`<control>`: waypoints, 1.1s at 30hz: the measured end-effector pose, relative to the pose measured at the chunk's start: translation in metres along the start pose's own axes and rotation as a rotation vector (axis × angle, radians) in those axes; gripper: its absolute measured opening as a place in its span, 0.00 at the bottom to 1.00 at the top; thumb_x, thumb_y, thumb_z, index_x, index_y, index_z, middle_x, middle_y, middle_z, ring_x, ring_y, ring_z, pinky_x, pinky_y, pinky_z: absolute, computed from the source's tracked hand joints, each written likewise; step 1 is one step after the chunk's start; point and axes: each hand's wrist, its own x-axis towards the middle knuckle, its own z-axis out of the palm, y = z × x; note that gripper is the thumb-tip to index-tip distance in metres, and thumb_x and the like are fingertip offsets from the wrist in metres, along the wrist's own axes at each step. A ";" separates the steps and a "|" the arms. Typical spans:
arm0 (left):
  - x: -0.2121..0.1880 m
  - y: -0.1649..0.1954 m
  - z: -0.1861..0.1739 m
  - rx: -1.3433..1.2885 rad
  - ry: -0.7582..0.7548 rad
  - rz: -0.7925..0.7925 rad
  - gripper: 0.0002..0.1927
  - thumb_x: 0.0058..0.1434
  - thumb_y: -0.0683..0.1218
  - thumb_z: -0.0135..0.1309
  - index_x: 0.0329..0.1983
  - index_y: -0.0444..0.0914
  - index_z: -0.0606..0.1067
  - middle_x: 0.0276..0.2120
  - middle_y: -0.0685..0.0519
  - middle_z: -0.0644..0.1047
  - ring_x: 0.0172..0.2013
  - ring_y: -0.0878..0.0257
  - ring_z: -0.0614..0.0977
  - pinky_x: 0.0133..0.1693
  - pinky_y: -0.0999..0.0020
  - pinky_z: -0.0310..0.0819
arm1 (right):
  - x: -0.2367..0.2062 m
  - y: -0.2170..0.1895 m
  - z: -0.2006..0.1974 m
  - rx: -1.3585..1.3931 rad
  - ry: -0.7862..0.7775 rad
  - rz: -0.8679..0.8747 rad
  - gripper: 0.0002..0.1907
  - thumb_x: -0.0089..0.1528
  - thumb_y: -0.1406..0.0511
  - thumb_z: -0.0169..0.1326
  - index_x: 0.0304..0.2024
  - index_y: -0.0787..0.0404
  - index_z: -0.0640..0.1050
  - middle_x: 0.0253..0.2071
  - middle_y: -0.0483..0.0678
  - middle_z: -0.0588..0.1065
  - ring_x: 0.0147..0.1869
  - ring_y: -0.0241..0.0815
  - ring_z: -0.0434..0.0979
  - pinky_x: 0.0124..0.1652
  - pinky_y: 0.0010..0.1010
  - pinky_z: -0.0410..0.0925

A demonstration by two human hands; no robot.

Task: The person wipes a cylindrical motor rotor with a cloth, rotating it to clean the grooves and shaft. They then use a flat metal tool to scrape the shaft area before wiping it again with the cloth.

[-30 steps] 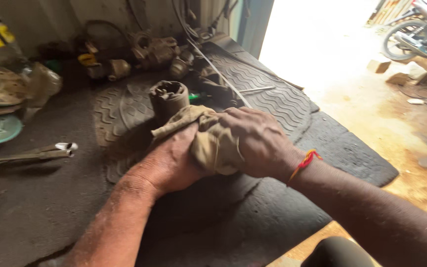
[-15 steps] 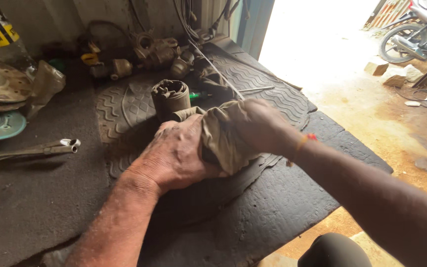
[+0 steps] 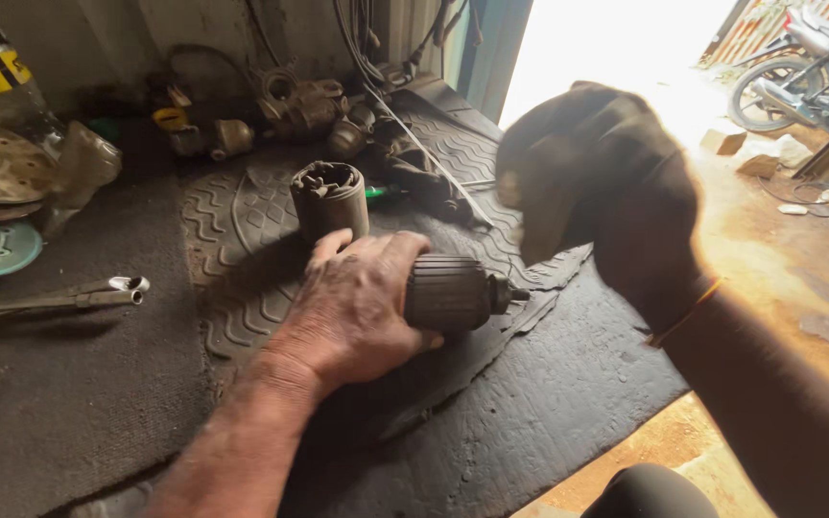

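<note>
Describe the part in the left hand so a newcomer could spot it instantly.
Start at the ribbed black rubber mat covering the middle of the work surface. On it, the left hand grips a dark, finely ribbed cylinder lying on its side, a short shaft sticking out toward the right. Unlike the upright open-topped cylindrical housing just behind it, this one is horizontal and held.

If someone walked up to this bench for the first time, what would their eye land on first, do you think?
Probably the left hand at the centre, gripping a dark ribbed cylindrical motor part that lies on the grooved rubber mat. Next, the right hand, raised and blurred in front of the bright doorway, its grasp unclear. Just behind the left hand, a grimy cylindrical housing stands upright.
</note>
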 end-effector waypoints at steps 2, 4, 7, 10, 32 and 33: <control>0.003 -0.005 0.008 0.013 0.199 0.215 0.39 0.40 0.56 0.73 0.55 0.41 0.72 0.45 0.49 0.80 0.54 0.50 0.79 0.65 0.39 0.48 | -0.010 -0.016 0.013 -0.323 -0.078 -0.125 0.11 0.75 0.63 0.48 0.56 0.63 0.71 0.54 0.54 0.72 0.59 0.46 0.73 0.55 0.35 0.69; 0.005 -0.014 0.013 -0.031 0.159 0.211 0.40 0.45 0.54 0.70 0.60 0.41 0.69 0.44 0.46 0.79 0.53 0.48 0.78 0.63 0.39 0.48 | -0.020 -0.041 0.027 -0.315 -0.217 -0.106 0.19 0.69 0.63 0.50 0.59 0.66 0.69 0.59 0.58 0.70 0.63 0.53 0.70 0.59 0.41 0.66; 0.006 -0.030 0.014 -0.097 0.158 0.179 0.30 0.52 0.51 0.63 0.58 0.40 0.70 0.44 0.45 0.80 0.52 0.48 0.79 0.60 0.47 0.60 | -0.026 -0.082 0.050 -0.290 -0.429 -0.094 0.34 0.59 0.61 0.54 0.65 0.70 0.65 0.65 0.65 0.67 0.69 0.62 0.65 0.64 0.50 0.62; 0.005 -0.038 0.014 -0.135 0.123 0.118 0.25 0.53 0.51 0.61 0.52 0.39 0.71 0.44 0.44 0.80 0.51 0.46 0.79 0.56 0.52 0.69 | -0.018 -0.102 0.052 -0.253 -0.550 -0.063 0.42 0.53 0.62 0.56 0.69 0.71 0.62 0.70 0.67 0.63 0.73 0.66 0.62 0.67 0.53 0.59; -0.002 0.001 -0.009 -0.040 -0.049 0.040 0.44 0.40 0.58 0.74 0.61 0.50 0.69 0.54 0.55 0.77 0.60 0.57 0.73 0.64 0.51 0.47 | 0.010 -0.054 0.048 0.100 -0.689 0.897 0.14 0.65 0.63 0.49 0.46 0.63 0.82 0.25 0.47 0.77 0.26 0.34 0.78 0.25 0.28 0.73; -0.002 0.001 -0.009 -0.032 -0.078 -0.004 0.44 0.40 0.59 0.74 0.61 0.50 0.69 0.53 0.55 0.77 0.60 0.59 0.74 0.66 0.53 0.48 | 0.009 -0.053 0.041 0.053 -0.674 0.683 0.15 0.62 0.64 0.51 0.50 0.63 0.80 0.31 0.47 0.78 0.30 0.33 0.79 0.26 0.25 0.74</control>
